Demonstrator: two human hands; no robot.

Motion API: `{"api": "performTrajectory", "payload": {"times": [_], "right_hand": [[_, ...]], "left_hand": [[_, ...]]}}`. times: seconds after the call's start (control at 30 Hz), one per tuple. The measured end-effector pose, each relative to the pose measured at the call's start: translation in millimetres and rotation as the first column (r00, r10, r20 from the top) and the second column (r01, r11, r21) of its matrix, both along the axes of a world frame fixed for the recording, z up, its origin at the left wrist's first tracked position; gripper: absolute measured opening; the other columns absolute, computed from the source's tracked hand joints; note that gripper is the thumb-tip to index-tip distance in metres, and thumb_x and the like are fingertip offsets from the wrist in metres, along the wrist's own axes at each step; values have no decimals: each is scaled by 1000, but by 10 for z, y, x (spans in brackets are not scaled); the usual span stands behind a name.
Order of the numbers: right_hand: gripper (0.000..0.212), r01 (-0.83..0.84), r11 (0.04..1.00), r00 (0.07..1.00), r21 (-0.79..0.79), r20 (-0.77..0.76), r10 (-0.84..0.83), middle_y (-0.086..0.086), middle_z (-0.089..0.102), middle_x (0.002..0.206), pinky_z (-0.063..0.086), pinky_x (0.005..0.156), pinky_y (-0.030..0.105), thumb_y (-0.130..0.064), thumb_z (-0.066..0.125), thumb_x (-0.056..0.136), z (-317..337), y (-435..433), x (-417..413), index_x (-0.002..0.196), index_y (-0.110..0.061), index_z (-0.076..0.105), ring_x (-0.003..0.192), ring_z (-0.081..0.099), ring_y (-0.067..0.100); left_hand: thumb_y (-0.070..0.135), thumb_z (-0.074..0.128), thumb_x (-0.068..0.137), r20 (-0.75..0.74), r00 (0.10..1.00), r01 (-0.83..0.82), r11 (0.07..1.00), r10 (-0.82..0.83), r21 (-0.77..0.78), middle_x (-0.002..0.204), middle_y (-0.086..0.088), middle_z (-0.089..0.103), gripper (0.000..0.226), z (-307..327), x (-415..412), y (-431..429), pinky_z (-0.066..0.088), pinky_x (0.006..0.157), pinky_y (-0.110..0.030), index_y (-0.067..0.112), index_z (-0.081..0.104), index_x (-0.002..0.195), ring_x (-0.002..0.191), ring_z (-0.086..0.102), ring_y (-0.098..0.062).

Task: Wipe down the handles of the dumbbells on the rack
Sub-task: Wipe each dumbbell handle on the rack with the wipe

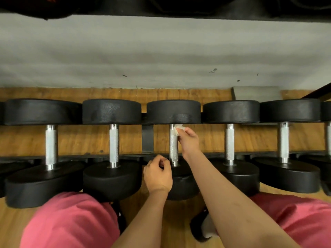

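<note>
Hovering by the near end of the middle dumbbell point(173, 111) on the rack point(147, 138), the left hand point(157, 173) is curled on nothing, so the weight is left unsteadied. A small wipe point(176, 130) is pinched against the far end of the handle point(173, 149) by the fingers of the right hand point(189, 138). With so small a pad, the underside could easily be missed.

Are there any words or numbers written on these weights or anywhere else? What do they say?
None: no words, numbers or signs can be read anywhere.
Dumbbell heads: plain black, no numbers showing.
Handles: only a rough metal pattern.
Cloth pinched in the right hand: no print visible.
Wall: a few small dark scuffs, not letters.
</note>
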State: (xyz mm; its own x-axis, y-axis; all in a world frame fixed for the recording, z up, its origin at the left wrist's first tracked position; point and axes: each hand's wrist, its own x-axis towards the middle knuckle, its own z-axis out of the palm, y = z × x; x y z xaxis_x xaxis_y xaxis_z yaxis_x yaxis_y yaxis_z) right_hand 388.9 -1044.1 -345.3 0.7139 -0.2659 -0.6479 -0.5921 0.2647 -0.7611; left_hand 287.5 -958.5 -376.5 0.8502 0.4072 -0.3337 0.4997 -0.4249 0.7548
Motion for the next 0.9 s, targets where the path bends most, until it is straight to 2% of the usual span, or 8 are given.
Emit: {"api": "performTrajectory", "payload": {"times": [0.07, 0.17, 0.3, 0.4, 0.53, 0.63, 0.77, 0.9], "right_hand": [[3, -12, 1000, 1000, -15, -13, 12, 11, 69, 104, 51, 88, 35, -11, 67, 88, 1, -11, 21, 87, -14, 67, 101, 63, 26], [11, -8, 1000, 1000, -27, -25, 7, 7, 71, 102, 50, 91, 34, -12, 70, 85, 0, -22, 63, 96, -10, 70, 101, 64, 23], [3, -2, 999, 1000, -39, 4, 2, 4, 67, 95, 46, 72, 22, -12, 67, 89, -16, -31, -101, 87, -11, 66, 91, 61, 16], [11, 4, 1000, 1000, -27, 21, -4, -3, 64, 91, 40, 63, 18, -8, 65, 89, 4, -31, -140, 80, -14, 63, 84, 58, 8], [15, -12, 999, 998, -41, 61, 15, 1, 64, 82, 44, 70, 22, -7, 65, 88, 11, -50, 36, 76, -14, 61, 81, 59, 13], [10, 0, 1000, 999, -17, 49, 1, 8, 68, 94, 49, 86, 32, -16, 65, 90, -76, -28, -75, 81, -13, 65, 94, 62, 22], [12, -2, 1000, 997, -27, 78, 4, 4, 67, 90, 46, 76, 27, -15, 67, 89, -56, -14, -79, 78, -14, 63, 89, 61, 17], [11, -17, 1000, 998, -20, 65, 18, 3, 69, 88, 49, 91, 35, -12, 67, 89, -57, -31, 6, 78, -16, 66, 93, 63, 18]], "left_hand": [[45, 38, 80, 14, 1000, -4, 1000, 4, 2, 76, 12, 65, 26, 15, 6, -7, 54, 77, -43, 32, 59, 72, 81, 61, -15], [44, 39, 79, 16, 1000, -12, 1000, 12, -2, 74, 12, 65, 25, 42, 4, -6, 54, 75, -41, 31, 59, 72, 80, 61, -13], [45, 39, 78, 14, 1000, -6, 1000, 6, -5, 73, 12, 65, 25, 40, -15, -3, 54, 74, -42, 32, 58, 70, 78, 61, -15], [44, 40, 78, 7, 1000, -14, 1000, 14, -8, 74, 12, 65, 23, 48, -5, -5, 54, 75, -43, 32, 58, 70, 80, 61, -15], [46, 40, 78, 7, 1000, -20, 1000, 20, -9, 76, 13, 65, 24, 26, 4, -5, 54, 75, -44, 33, 58, 70, 83, 61, -16], [51, 37, 75, 18, 1000, -18, 1000, 19, -12, 75, 13, 65, 27, 10, 2, -5, 53, 76, -45, 34, 57, 69, 83, 61, -17], [50, 37, 76, 20, 1000, -9, 1000, 9, -15, 78, 12, 66, 27, 13, 0, -4, 54, 77, -44, 34, 57, 70, 85, 61, -17], [50, 38, 77, 29, 1000, -7, 1000, 8, -15, 75, 12, 65, 26, -7, -6, 1, 54, 75, -43, 33, 57, 69, 82, 61, -15]]}}
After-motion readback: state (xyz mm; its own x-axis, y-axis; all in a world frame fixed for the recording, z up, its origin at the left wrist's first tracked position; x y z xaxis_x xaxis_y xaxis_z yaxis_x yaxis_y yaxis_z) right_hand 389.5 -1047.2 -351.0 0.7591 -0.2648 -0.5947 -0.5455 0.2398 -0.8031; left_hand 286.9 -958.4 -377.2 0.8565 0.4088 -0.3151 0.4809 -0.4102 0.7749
